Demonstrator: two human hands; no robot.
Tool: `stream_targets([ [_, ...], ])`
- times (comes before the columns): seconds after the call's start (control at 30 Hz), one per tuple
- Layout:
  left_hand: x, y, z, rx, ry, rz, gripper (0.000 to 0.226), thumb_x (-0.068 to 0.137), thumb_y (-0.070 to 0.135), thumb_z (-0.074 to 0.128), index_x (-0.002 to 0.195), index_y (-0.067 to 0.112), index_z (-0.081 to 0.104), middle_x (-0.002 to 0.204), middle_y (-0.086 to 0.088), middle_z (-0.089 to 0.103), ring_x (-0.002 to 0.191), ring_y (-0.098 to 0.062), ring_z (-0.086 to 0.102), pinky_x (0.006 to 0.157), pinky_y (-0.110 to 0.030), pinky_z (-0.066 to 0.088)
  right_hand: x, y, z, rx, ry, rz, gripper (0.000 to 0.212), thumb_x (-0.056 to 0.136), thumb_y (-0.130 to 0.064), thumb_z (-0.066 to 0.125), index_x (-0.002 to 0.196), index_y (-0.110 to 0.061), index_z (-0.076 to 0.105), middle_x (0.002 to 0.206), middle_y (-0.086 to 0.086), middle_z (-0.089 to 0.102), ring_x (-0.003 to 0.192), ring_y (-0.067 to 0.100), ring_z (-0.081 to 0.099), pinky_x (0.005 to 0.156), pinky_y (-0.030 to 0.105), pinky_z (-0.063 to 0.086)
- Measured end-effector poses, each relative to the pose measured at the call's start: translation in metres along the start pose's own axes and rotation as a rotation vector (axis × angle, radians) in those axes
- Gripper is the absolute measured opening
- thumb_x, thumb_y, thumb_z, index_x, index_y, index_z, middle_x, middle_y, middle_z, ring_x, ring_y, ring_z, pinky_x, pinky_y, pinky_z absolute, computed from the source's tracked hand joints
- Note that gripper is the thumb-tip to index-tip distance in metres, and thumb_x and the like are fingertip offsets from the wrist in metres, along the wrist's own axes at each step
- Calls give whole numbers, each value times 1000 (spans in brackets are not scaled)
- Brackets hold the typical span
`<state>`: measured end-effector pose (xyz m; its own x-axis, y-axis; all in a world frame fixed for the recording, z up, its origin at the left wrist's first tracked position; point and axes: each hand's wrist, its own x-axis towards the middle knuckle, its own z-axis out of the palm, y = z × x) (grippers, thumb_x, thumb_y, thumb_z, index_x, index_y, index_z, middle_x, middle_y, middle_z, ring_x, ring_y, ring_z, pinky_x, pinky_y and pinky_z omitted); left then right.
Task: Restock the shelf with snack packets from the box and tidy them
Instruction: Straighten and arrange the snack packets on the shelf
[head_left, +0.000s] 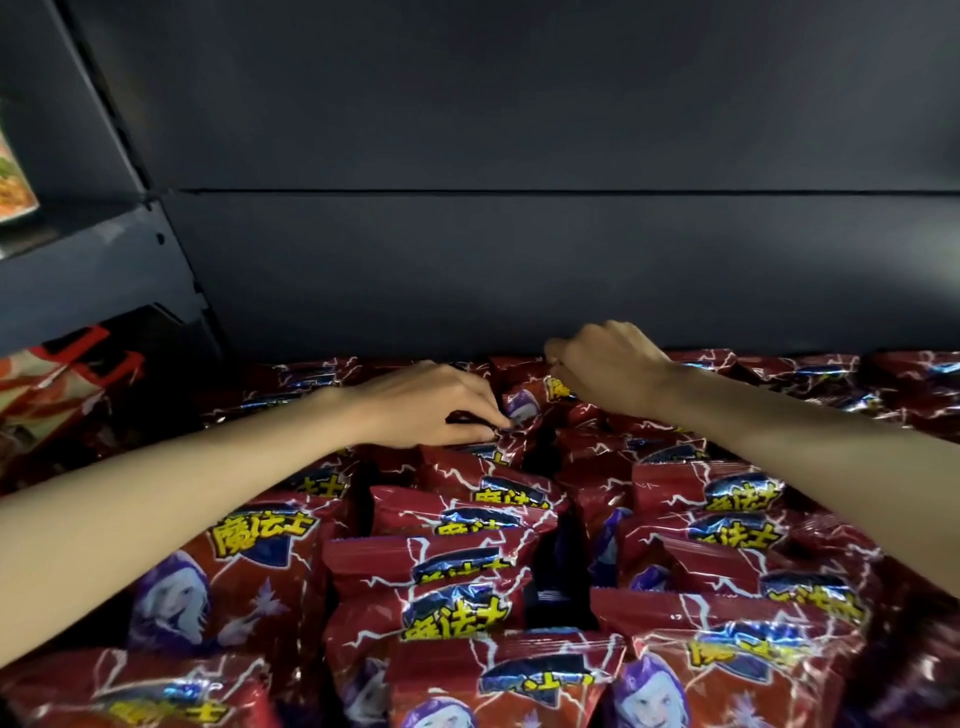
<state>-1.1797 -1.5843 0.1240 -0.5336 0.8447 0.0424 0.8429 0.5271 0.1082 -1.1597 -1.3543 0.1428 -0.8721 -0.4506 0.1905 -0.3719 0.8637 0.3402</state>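
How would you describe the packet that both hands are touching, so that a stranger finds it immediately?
Look at the dark back wall of the shelf and the far rows of red snack packets below it. There the left hand and right hand meet on one red packet. Unlike its upright neighbours, it lies tilted, showing its purple-hooded figure, pinched from both sides.

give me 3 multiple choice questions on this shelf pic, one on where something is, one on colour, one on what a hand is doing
1. Where are both hands?
A. at the front edge
B. near the back of the shelf
C. on the shelf above

2. Main colour of the snack packets?
A. red
B. green
C. white

3. What is the left hand doing?
A. hanging idle
B. pinching a packet
C. pressing flat on the back panel

Answers:
1 B, the left hand and right hand reach to the rear rows by the dark back panel.
2 A, the snack packets are red.
3 B, its fingertips close on a packet.
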Motion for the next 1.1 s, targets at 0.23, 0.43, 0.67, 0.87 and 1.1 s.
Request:
stream_targets([
  [0.23, 6, 14, -7, -24, 44, -28, 37, 96, 42, 41, 111, 20, 68, 105, 7, 70, 91, -6, 66, 88, -30, 50, 10, -12, 6, 121, -25, -27, 21, 98, -24, 47, 113, -13, 58, 104, 8, 65, 96, 29, 63, 70, 32, 43],
  [0.43, 34, 18, -6, 99, 227, -124, 17, 90, 34, 61, 103, 23, 63, 93, 10, 65, 77, -5, 58, 71, -26, 50, -24, 35, -19, 335, 71, 51, 17, 92, -21, 61, 108, -19, 64, 104, -3, 67, 91, 16, 64, 83, 35, 51],
  [0.67, 74, 33, -2, 208, 221, -14, 33, 92, 38, 56, 122, 23, 56, 119, 6, 55, 110, -10, 50, 86, -29, 49, -75, 94, -11, 87, -112, 137, 21, 93, -35, 56, 111, -28, 65, 107, -8, 68, 97, 14, 64, 74, 25, 40],
  [0.87, 90, 49, -1, 218, 317, 142, 20, 93, 30, 57, 107, 17, 65, 106, 1, 62, 100, -15, 55, 81, -34, 52, -77, 103, -5, 101, -226, 109, 35, 90, -53, 53, 108, -25, 65, 104, -8, 69, 93, 13, 64, 75, 25, 42],
  [1.1, 113, 68, 5, 304, 128, 132, 42, 96, 39, 50, 132, 18, 53, 125, 1, 56, 115, -13, 44, 96, -28, 40, -88, 118, 2, 171, -411, 90, 40, 88, -40, 64, 123, -23, 57, 121, -4, 62, 107, 16, 59, 87, 32, 48],
])
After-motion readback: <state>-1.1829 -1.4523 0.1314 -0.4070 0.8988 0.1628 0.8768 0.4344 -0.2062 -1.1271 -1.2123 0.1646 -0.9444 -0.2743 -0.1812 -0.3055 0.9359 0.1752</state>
